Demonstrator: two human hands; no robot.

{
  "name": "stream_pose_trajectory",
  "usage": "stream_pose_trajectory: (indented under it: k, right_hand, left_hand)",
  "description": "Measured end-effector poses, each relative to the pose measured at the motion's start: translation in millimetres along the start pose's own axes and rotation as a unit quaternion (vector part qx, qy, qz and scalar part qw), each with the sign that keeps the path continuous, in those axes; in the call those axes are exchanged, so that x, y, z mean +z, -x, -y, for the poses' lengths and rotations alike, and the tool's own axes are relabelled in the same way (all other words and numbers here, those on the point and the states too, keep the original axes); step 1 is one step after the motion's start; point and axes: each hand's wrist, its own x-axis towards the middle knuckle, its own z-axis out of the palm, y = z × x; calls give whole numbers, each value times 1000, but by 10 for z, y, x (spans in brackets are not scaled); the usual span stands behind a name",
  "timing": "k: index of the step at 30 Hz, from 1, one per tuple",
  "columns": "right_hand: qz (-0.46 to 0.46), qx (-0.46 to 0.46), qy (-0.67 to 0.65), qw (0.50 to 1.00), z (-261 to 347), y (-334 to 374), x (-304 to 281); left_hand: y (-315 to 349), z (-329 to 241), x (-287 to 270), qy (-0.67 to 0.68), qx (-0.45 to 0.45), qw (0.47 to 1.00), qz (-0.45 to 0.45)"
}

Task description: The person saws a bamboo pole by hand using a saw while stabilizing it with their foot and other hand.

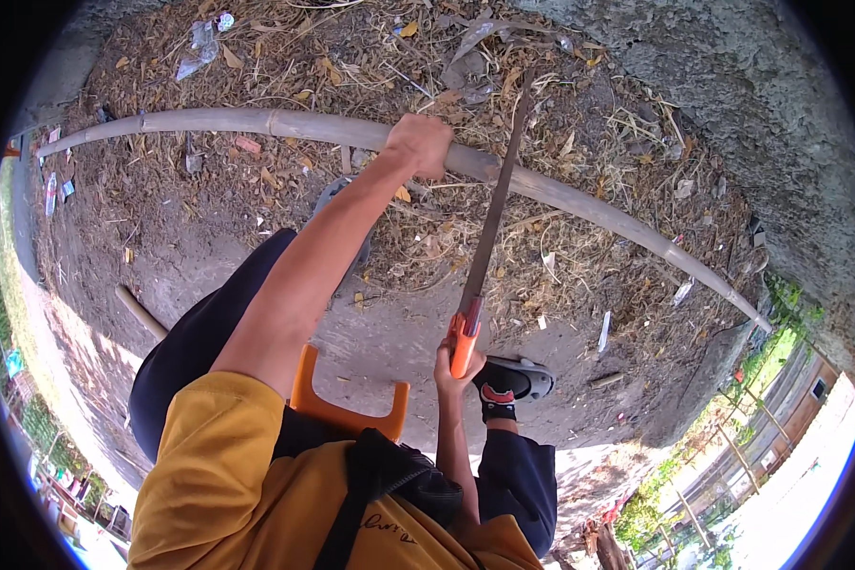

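Observation:
A long grey-brown bamboo pole [594, 207] runs from far left to far right across the littered ground, curved by the lens. My left hand [418, 145] is closed around it near its middle, knuckles upward. Just right of that hand, the dark blade of a handsaw [489, 228] crosses over the pole at a steep angle, its tip pointing away from me. My right hand [457, 367], low and close to my right shoe, is wrapped around the saw's orange handle. Whether the teeth have cut into the bamboo cannot be made out.
Dry straw, leaves and plastic scraps cover the soil. A rough concrete wall [722, 85] rises at the far right. Beside my leg is an orange plastic seat [337, 410]. A short stick [141, 312] and a clear bottle [51, 193] lie at left.

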Motion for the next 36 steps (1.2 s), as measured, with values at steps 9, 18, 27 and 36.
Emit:
stream_pose_trajectory:
  k: [9,18,27,36]
  right_hand:
    - [14,-75,45,996,192,-830,146]
    - [-12,-14,23,1000,147,254,-50]
    - [-41,-90,22,995,248,-969,352]
    - [-35,-84,81,993,-117,-146,36]
  left_hand:
    - [-40,-99,-50,-6,15,999,-47]
    - [-7,38,-53,-7,-1,1000,29]
    - [-64,-26,-70,-24,1,1000,18]
    - [40,-91,-57,-5,5,1000,10]
